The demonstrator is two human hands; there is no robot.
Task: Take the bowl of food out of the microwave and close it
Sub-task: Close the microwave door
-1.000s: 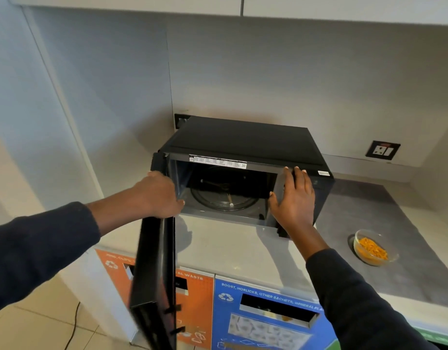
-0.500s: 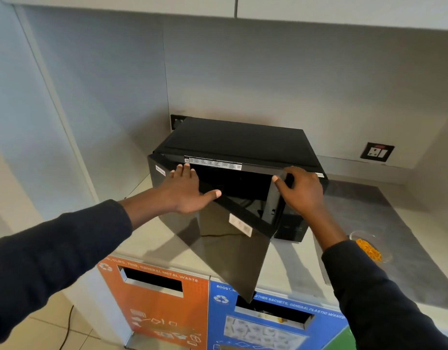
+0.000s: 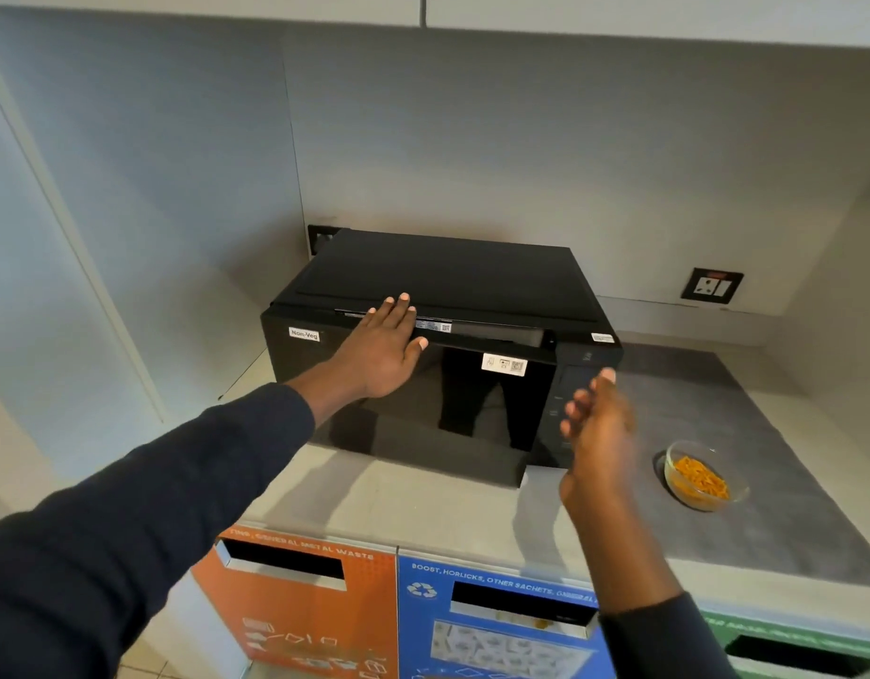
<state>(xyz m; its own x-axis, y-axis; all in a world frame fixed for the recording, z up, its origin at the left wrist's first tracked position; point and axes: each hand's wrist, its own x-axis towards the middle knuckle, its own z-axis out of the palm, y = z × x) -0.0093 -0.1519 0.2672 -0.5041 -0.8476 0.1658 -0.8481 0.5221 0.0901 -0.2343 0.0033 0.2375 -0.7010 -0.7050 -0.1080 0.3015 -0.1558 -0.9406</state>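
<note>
Black microwave [image 3: 442, 355] on the desk [image 3: 423, 497], its glossy door nearly shut, clear bowl [image 3: 702, 475] of orange food on the desk to its right, my left hand [image 3: 381, 352] flat and open against the door's top edge, my right hand [image 3: 597, 423] open, blurred, holding nothing, near the control panel.

Pale grey wall panels [image 3: 521, 139] rise behind a light stone countertop [image 3: 423, 502], with a black wall socket [image 3: 711, 285] and white overhead cabinets [image 3: 619, 12].

Bare counter [image 3: 423, 502] lies open before the microwave [image 3: 447, 272], whose nearly shut door [image 3: 423, 399] bars its cavity.
</note>
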